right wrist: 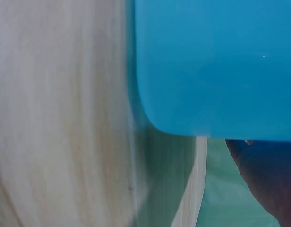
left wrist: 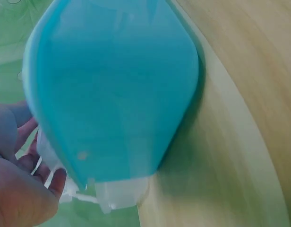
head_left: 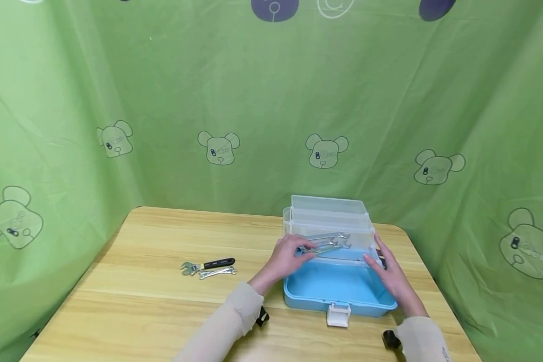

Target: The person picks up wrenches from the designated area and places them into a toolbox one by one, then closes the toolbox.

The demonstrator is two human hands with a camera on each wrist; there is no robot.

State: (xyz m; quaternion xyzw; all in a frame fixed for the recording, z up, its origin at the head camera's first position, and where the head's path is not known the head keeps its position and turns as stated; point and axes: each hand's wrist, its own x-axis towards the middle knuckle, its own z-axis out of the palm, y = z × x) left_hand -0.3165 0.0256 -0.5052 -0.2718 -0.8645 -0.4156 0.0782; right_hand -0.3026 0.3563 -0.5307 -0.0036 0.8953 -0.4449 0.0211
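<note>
On the right of the table stands a light-blue toolbox [head_left: 339,281] with its clear lid [head_left: 328,205] raised and a white latch [head_left: 338,315] hanging at its front. A clear tray [head_left: 362,241] sits over its back part, with several silver wrenches [head_left: 339,235] in it. My left hand [head_left: 287,257] reaches over the box's left side, thumb and fingertips pinching the near end of a wrench [head_left: 329,249] at the tray. Its curled fingers [left wrist: 29,158] also show beside the blue wall. My right hand [head_left: 391,274] rests against the box's right side, fingers extended, thumb near the tray's front edge.
Left of the box lie an adjustable wrench [head_left: 208,265] with a black handle and a few small silver wrenches [head_left: 217,272]. A dark object [head_left: 381,255] shows past the right hand. A green curtain [head_left: 262,186] hangs behind the wooden table [head_left: 163,311].
</note>
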